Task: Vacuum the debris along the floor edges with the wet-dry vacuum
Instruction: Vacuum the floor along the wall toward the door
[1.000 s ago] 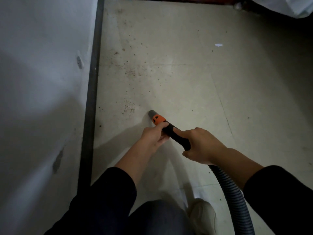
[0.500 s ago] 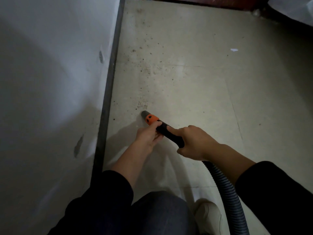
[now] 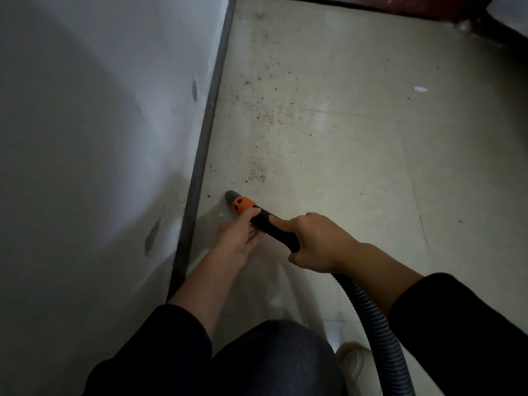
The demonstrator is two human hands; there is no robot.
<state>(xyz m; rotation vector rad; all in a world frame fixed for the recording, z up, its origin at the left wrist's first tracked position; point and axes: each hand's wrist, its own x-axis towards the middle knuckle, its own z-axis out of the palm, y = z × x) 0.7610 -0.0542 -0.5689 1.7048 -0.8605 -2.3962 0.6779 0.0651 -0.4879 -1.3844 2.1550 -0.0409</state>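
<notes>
The vacuum nozzle (image 3: 232,196), dark with an orange collar (image 3: 242,204), touches the pale floor close to the dark baseboard (image 3: 200,167). My left hand (image 3: 238,238) holds the black handle just behind the collar, thumb on top. Further back, my right hand (image 3: 317,242) grips the handle with the index finger stretched along it. The ribbed grey hose (image 3: 377,330) runs back from it to the lower right. A patch of dark debris (image 3: 257,172) lies just ahead of the nozzle, and more specks (image 3: 268,115) are scattered further along the edge.
A white wall (image 3: 100,138) with scuffs fills the left. My knee (image 3: 274,361) and a pale shoe (image 3: 354,364) are at the bottom. A white scrap (image 3: 420,89) lies on the floor to the right. Dark red furniture (image 3: 400,4) stands at the far end.
The nozzle has moved left, closer to the baseboard, with both hands still on the handle. The view has shifted so the wall takes up more of the left.
</notes>
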